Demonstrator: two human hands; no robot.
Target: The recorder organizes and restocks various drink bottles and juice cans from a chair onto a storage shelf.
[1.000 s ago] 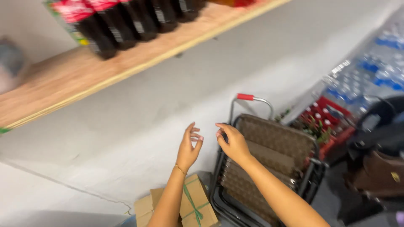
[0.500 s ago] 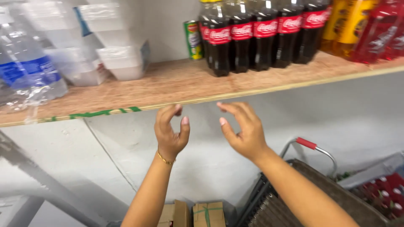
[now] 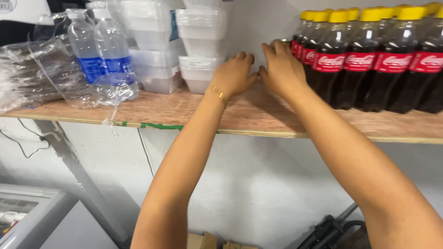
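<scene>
Wooden shelf [image 3: 161, 110] — one. Hands — two: left hand [image 3: 233, 74], right hand [image 3: 282, 69]. Water bottles [image 3: 99, 50] — two. Dark cola bottles [image 3: 369, 60], yellow-capped — about nine visible; exact count uncertain. Stacks of clear plastic containers [image 3: 200, 46] — two.

Even, bright indoor light, soft shadows under the wooden shelf [image 3: 138, 110], slight motion blur throughout.

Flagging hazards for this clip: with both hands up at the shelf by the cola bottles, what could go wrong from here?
1. The right hand is against the tightly packed cola bottles; a nudge might topple several.
2. The left hand is close to the stacked plastic containers, which could tip.
3. The water bottles sit in loose torn wrap near the shelf edge and could roll off.
</scene>
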